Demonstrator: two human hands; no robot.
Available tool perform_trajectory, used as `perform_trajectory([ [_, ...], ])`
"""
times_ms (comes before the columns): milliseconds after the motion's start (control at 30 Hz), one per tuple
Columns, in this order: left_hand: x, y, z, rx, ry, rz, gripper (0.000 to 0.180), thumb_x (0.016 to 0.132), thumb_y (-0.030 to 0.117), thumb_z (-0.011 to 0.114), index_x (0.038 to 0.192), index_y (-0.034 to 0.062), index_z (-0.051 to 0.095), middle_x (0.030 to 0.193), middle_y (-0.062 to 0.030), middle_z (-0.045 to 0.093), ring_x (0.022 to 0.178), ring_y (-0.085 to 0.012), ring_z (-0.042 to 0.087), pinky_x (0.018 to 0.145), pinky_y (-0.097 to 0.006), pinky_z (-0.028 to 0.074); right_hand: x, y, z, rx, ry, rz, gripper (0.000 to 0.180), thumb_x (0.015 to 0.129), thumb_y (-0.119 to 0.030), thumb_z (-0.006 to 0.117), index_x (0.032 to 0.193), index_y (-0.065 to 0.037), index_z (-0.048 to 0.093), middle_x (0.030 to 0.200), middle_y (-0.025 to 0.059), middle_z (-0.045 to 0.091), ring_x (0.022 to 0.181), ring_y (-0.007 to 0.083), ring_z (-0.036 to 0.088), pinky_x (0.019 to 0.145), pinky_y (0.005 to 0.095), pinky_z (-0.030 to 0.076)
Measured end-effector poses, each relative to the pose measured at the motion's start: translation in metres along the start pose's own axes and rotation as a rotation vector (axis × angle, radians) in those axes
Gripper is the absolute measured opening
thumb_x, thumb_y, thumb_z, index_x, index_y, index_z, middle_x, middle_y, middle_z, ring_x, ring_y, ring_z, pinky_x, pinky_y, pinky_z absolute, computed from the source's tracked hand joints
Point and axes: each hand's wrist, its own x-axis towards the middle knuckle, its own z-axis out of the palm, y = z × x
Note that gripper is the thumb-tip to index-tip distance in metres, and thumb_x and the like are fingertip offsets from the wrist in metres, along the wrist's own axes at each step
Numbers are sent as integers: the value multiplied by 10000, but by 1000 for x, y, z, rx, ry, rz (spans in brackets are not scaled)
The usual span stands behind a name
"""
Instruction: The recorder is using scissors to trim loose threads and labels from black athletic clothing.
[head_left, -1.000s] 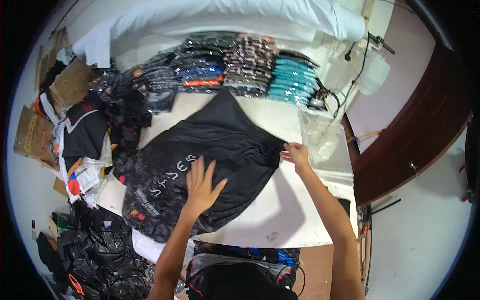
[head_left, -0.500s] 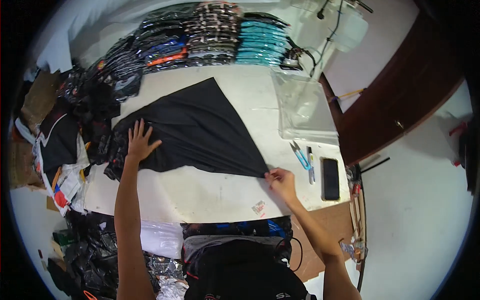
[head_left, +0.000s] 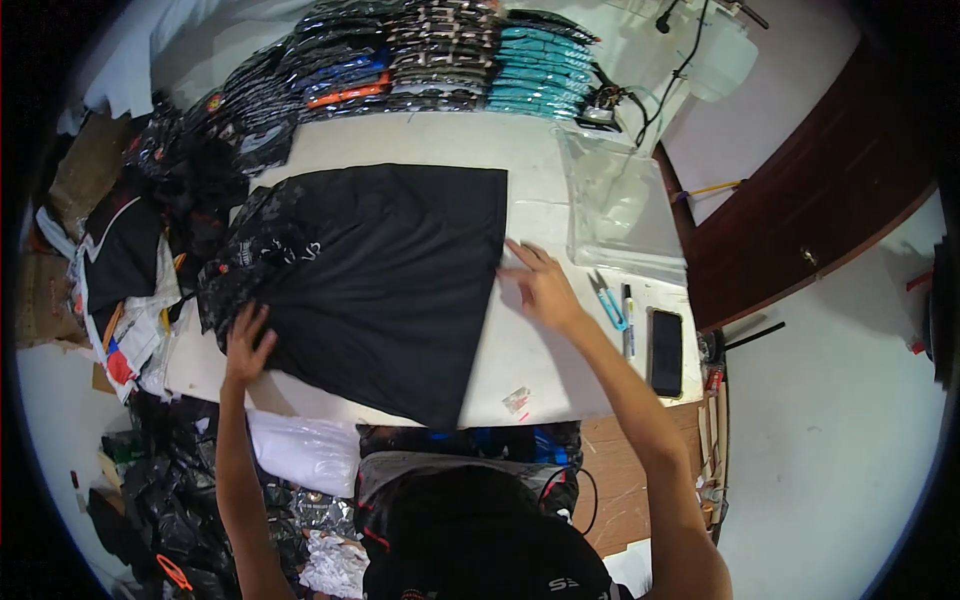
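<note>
plainly: garment spread between two hands, left hand nearer

left hand: palm down, fingers splayed, flat on the near left part of the black garment; nothing gripped. garment lies on the white surface, reaching up and to the right from this hand; longer way roughly left to right, patterned end at left, wide plain edge at right, lower right corner by the surface's near edge. right hand: fingers apart, tips at that right edge, garment to its left; whether they press the cloth, cannot tell. farther right: blue-handled snips, pen, phone.
</note>
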Motion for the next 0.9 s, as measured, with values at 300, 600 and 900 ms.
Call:
perform_trajectory([
  [300, 35, 72, 32, 332, 32, -353, 631, 841, 516, 491, 1340, 140, 404, 1421, -195, 270, 1326, -350, 222, 1066, -522, 137, 51, 22, 47, -3, -156, -15, 585, 701, -58, 551, 1269, -169, 471, 1397, 86, 355, 1246, 304, 365, 1006, 469, 302],
  [600, 61, 40, 34, 193, 24, -206, 658, 812, 523, 535, 1355, 184, 382, 1429, -184, 256, 1339, -344, 187, 1072, -531, 114, 61, 22, 48, 83, -64, 146, 309, 666, 15, 553, 955, -51, 640, 1052, 121, 613, 1026, 302, 517, 856, 360, 437],
  [900, 134, 103, 50, 26, 33, 60, 461, 777, 408, 616, 1022, 17, 625, 1077, -191, 571, 1092, -355, 467, 1011, -469, 264, -92, -11, -17, 802, 251, 589, 243, 757, 75, 573, 984, 13, 632, 931, 83, 626, 797, 133, 566, 714, 221, 445],
])
